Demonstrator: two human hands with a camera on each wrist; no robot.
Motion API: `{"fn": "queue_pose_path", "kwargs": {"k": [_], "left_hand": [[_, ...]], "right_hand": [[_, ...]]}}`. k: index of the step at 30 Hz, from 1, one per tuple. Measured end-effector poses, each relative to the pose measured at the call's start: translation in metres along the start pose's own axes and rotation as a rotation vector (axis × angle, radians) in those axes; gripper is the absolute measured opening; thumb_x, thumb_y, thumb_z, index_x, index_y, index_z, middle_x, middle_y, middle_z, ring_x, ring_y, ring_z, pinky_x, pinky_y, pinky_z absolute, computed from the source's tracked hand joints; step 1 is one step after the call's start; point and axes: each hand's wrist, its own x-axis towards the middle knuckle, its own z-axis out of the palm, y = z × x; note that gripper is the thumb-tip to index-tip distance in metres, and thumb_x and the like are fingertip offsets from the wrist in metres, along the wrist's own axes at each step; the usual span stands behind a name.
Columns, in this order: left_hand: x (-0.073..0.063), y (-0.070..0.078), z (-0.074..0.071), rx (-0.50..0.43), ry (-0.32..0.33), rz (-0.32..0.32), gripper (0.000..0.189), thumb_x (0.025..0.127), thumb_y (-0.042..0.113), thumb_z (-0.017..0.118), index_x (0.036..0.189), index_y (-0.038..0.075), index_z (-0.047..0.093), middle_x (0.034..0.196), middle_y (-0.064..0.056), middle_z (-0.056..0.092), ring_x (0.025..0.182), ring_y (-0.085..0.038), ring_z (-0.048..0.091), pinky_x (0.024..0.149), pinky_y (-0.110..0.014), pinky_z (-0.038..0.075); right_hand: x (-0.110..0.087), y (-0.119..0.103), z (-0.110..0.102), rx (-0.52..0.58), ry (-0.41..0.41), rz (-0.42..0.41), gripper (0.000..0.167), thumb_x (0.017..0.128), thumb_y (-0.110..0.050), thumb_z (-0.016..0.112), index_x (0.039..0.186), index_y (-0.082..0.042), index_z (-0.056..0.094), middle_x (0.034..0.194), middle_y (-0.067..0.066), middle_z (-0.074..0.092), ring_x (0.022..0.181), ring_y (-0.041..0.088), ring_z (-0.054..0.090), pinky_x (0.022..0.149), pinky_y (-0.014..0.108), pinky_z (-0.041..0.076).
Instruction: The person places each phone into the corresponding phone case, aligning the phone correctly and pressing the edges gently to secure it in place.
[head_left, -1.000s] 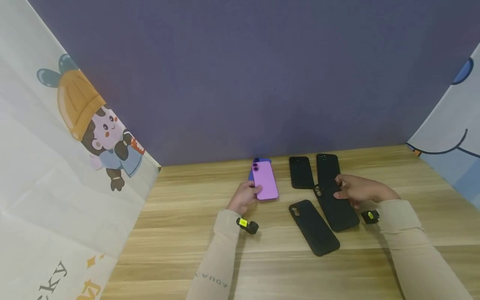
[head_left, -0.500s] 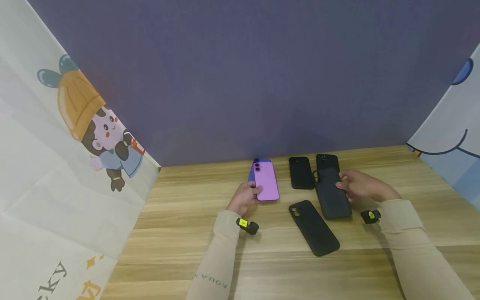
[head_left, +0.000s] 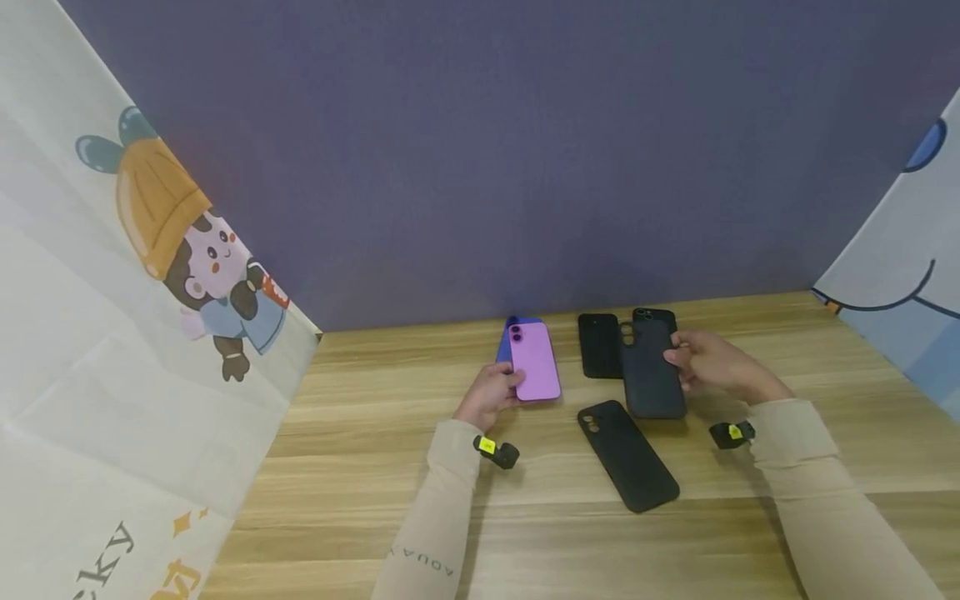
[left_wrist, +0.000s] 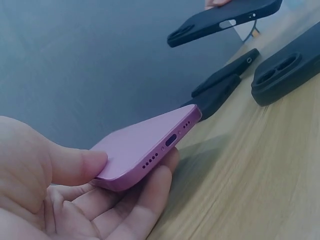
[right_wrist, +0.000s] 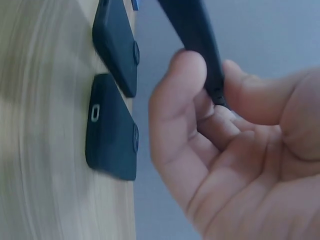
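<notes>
My left hand (head_left: pixel 489 394) pinches a pink phone (head_left: pixel 536 363) at its lower left edge, thumb on the back and fingers beneath. The left wrist view shows the phone's (left_wrist: pixel 145 145) charging port and speaker holes, with the phone raised off the table. A blue phone (head_left: pixel 504 343) lies partly hidden behind it. My right hand (head_left: pixel 712 367) holds a black phone case (head_left: pixel 655 375) by its right edge, between thumb and fingers. In the left wrist view this case (left_wrist: pixel 225 20) hangs above the table, its camera cutout at the left end.
Two black cased phones (head_left: pixel 600 346) (right_wrist: pixel 112 130) lie at the back of the wooden table (head_left: pixel 360 467), the right one partly covered by the held case. Another black case (head_left: pixel 628 456) lies nearer the front. A dark panel (head_left: pixel 480 167) rises behind the table.
My right hand has lifted the black case from the table, moving it up and leftward while turning it more upright. My left hand and the pink phone have barely shifted.
</notes>
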Motion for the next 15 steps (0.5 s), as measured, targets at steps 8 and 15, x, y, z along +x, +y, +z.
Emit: {"fn": "queue_pose_path", "kwargs": {"k": [8, 15], "left_hand": [[-0.004, 0.003, 0.002, -0.005, -0.004, -0.003, 0.025, 0.105, 0.009, 0.052, 0.125, -0.005, 0.056, 0.100, -0.009, 0.065, 0.088, -0.018, 0.069, 0.085, -0.034, 0.060], [-0.007, 0.007, 0.007, -0.005, -0.020, 0.006, 0.027, 0.105, 0.010, 0.051, 0.127, -0.005, 0.056, 0.100, -0.009, 0.066, 0.089, -0.018, 0.069, 0.087, -0.036, 0.059]], "right_hand": [[0.005, -0.011, 0.015, 0.031, 0.032, -0.065, 0.028, 0.111, -0.015, 0.041, 0.090, -0.008, 0.024, 0.079, 0.003, 0.029, 0.066, 0.016, 0.041, 0.063, 0.036, 0.052], [0.011, -0.017, 0.025, 0.049, 0.037, -0.067, 0.025, 0.111, -0.017, 0.042, 0.093, -0.006, 0.028, 0.080, 0.004, 0.032, 0.068, 0.017, 0.044, 0.065, 0.037, 0.053]]}}
